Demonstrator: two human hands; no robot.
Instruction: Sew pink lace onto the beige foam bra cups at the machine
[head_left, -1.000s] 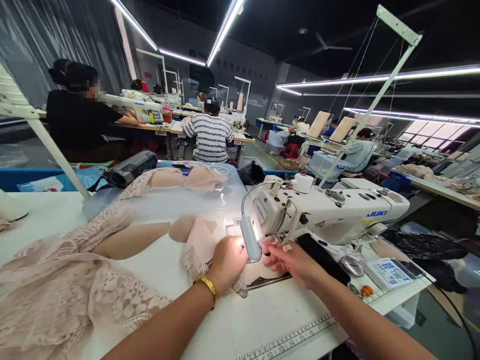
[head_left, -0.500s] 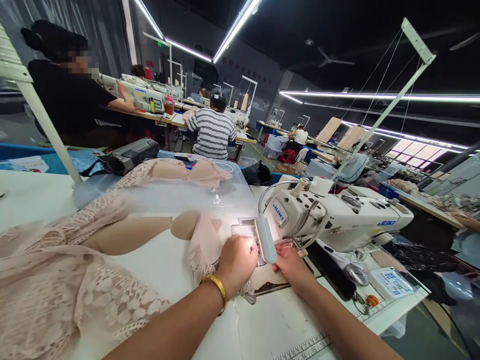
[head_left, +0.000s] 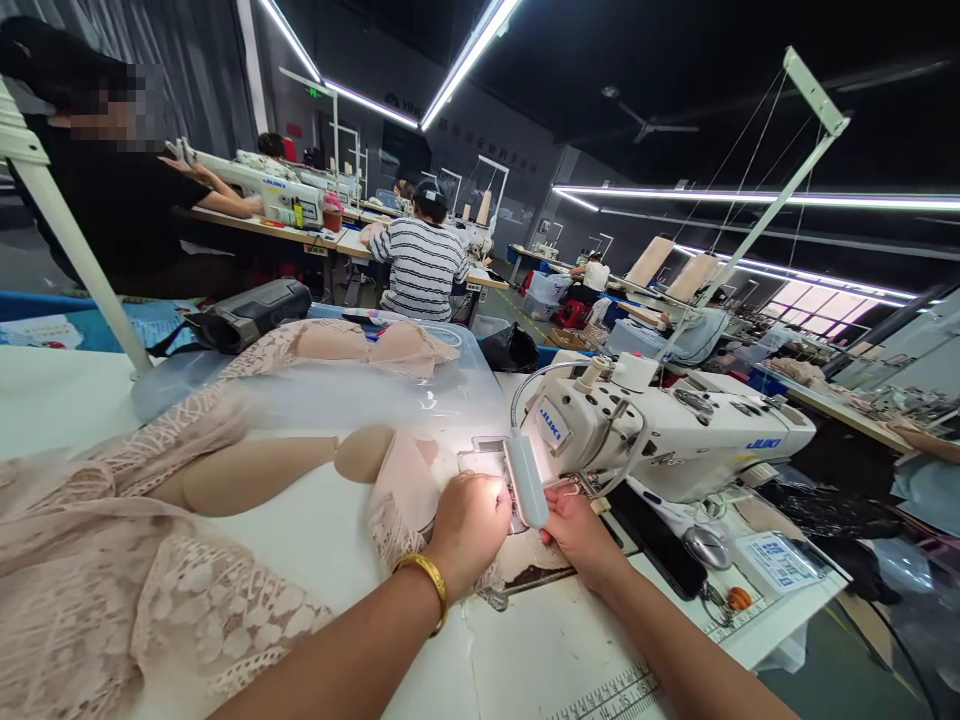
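Observation:
My left hand [head_left: 471, 525], a gold bangle at its wrist, is closed at the sewing machine's needle plate. Beige lace bra fabric [head_left: 396, 490] with a smooth cup runs under that hand, and a bit of lace shows below it. Fingers pinched, my right hand [head_left: 574, 525] is on the other side of the grey machine lamp [head_left: 528, 482]. The lamp partly covers its fingertips, so what they hold cannot be made out. Both hands are low beside the head of the white sewing machine [head_left: 600, 425]; the needle is hidden.
More beige lace pieces [head_left: 217, 570] spread over the table's left side. Behind them is a clear plastic bin [head_left: 480, 365]. A black phone [head_left: 664, 550], a round silver object [head_left: 705, 547] and a small box [head_left: 780, 560] lie at the right. Co-workers sit at machines beyond.
The whole view has shifted slightly left. My hands keep nearly the same place at the machine. At the far left, a co-worker's arms have changed position.

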